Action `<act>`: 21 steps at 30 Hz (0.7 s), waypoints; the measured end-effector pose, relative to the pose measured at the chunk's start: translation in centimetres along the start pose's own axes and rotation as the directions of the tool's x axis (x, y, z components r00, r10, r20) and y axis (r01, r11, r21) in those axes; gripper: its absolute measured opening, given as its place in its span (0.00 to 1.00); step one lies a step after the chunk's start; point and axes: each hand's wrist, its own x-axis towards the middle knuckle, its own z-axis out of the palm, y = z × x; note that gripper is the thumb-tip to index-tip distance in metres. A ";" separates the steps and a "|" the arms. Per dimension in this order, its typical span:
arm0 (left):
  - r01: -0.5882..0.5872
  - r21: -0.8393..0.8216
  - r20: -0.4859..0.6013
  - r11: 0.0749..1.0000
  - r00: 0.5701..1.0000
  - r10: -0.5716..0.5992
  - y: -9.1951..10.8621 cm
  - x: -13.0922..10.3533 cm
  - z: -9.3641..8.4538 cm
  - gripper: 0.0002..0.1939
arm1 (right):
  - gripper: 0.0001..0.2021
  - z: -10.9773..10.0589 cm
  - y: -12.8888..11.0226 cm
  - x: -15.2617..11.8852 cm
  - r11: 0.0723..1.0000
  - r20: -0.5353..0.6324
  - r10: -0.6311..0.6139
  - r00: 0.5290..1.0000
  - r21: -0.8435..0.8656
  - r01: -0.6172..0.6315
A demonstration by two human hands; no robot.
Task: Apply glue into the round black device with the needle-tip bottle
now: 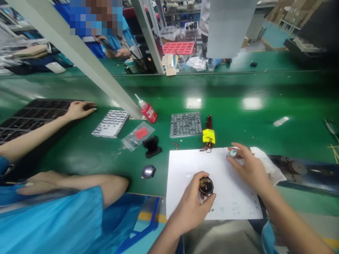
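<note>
My left hand (194, 201) is closed around the rim of a round black watch case (206, 185), whose face side is turned up, with orange-gold parts inside. It is held above a white paper sheet (185, 165). Up and to the right, over the sheet's far right part, my right hand (247, 167) pinches a small object with a white and teal round end (232, 153); its rest is hidden by the fingers. A yellow hex key holder (209, 136) with brown keys lies at the sheet's far edge. Beside it is a loose hex key (175, 145).
A clear tray of small parts (185, 124), a red bottle (148, 112), a plastic bag (138, 135), a black open case (152, 146) and another round watch (148, 171) lie leftward. A co-worker's arm (53, 123) reaches over a black tray (34, 116). White tissue (267, 165) lies right.
</note>
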 end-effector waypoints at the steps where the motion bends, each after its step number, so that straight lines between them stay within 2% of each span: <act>1: 0.000 0.034 -0.009 0.999 1.000 0.000 0.0 -0.1 -0.2 0.25 | 0.32 -0.2 -0.1 -0.2 0.999 -0.013 -0.015 1.000 -0.036 0.014; 4: -0.073 0.155 -0.010 0.985 0.997 0.075 -0.2 -0.3 -1.0 0.25 | 0.33 -2.2 -1.6 -1.4 0.973 -0.129 -0.106 0.986 -0.218 0.076; 6: -0.176 0.265 0.013 0.948 0.984 0.179 -0.4 -0.1 -1.4 0.26 | 0.23 -4.1 -3.4 -1.2 0.940 -0.204 -0.213 0.956 -0.311 0.143; 7: -0.224 0.325 0.028 0.919 0.973 0.227 -0.4 0.1 -1.5 0.26 | 0.18 -4.9 -4.6 -0.5 0.922 -0.201 -0.278 0.939 -0.329 0.202; 8: -0.261 0.384 0.045 0.886 0.963 0.264 -0.5 0.3 -1.5 0.26 | 0.13 -5.5 -5.7 0.7 0.902 -0.164 -0.343 0.925 -0.333 0.275; 10: -0.308 0.475 0.075 0.824 0.947 0.311 -0.5 0.7 -1.5 0.26 | 0.10 -5.8 -8.2 4.6 0.853 0.042 -0.435 0.899 -0.300 0.427; 11: -0.324 0.502 0.083 0.802 0.941 0.329 -0.6 0.9 -1.4 0.26 | 0.10 -5.3 -9.3 7.1 0.836 0.195 -0.431 0.881 -0.282 0.471; 12: -0.335 0.518 0.085 0.787 0.936 0.343 -0.6 1.0 -1.3 0.26 | 0.10 -4.4 -10.4 9.7 0.822 0.374 -0.373 0.849 -0.292 0.490; 13: -0.341 0.526 0.081 0.779 0.932 0.353 -0.7 1.1 -1.2 0.27 | 0.10 -3.2 -11.3 12.2 0.806 0.544 -0.274 0.793 -0.320 0.498; 14: -0.343 0.527 0.074 0.778 0.930 0.360 -0.8 1.2 -1.1 0.28 | 0.09 -1.8 -12.1 14.4 0.790 0.611 -0.248 0.751 -0.321 0.522; 17: -0.327 0.516 0.050 0.792 0.934 0.353 -1.2 1.2 -0.9 0.29 | 0.09 2.8 -12.8 19.0 0.744 0.708 -0.221 0.671 -0.323 0.586; 21: -0.298 0.516 0.040 0.803 0.945 0.324 -1.2 1.4 -1.0 0.30 | 0.06 7.0 -12.1 20.6 0.687 0.780 -0.219 0.586 -0.304 0.660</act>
